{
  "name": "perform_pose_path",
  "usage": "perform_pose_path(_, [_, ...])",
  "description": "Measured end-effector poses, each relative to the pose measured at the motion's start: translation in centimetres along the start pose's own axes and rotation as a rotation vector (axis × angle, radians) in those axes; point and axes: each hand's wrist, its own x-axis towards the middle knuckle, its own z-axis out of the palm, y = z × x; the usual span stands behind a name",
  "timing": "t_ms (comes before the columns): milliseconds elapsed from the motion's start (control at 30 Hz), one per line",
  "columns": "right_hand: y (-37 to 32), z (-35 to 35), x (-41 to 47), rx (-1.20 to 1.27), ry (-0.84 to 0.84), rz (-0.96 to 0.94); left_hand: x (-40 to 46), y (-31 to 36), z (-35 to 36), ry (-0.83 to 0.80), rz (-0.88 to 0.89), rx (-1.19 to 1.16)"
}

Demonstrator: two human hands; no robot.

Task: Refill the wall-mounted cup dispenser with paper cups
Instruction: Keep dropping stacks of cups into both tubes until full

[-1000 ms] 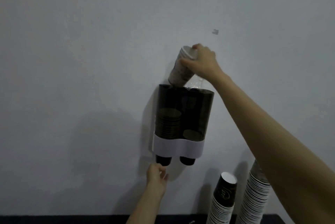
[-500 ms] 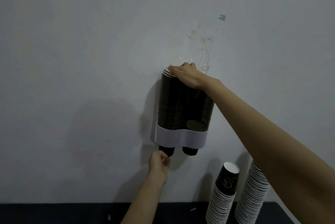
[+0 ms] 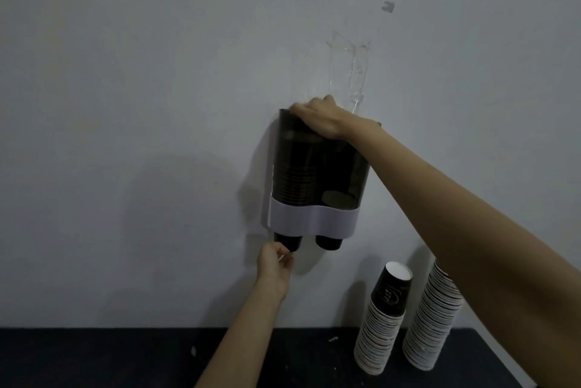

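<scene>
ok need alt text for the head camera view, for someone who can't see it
A person's right hand presses down into the top of a dark wall-mounted cup dispenser while the left hand touches the cup poking out below. Two tall stacks of paper cups stand on the dark counter at right.

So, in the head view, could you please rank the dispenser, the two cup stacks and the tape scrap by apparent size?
1. Dispenser.
2. Right stack, partly hidden by the arm.
3. Left stack; close to the right one, so unsure.
4. Tape scrap, by far the smallest.
</scene>
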Motion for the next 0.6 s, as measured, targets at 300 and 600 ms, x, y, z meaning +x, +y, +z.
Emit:
perform_pose_path(300, [5.2,1.3,-7.6,0.407,0.656,-0.196,0.0,-1.5,-0.5,0.057,0.02,0.176])
perform_pose_path(600, [22.8,16.0,-22.0,0.617,0.406,0.657,3.0,-12.4,-2.8,-0.134,-0.17,1.06])
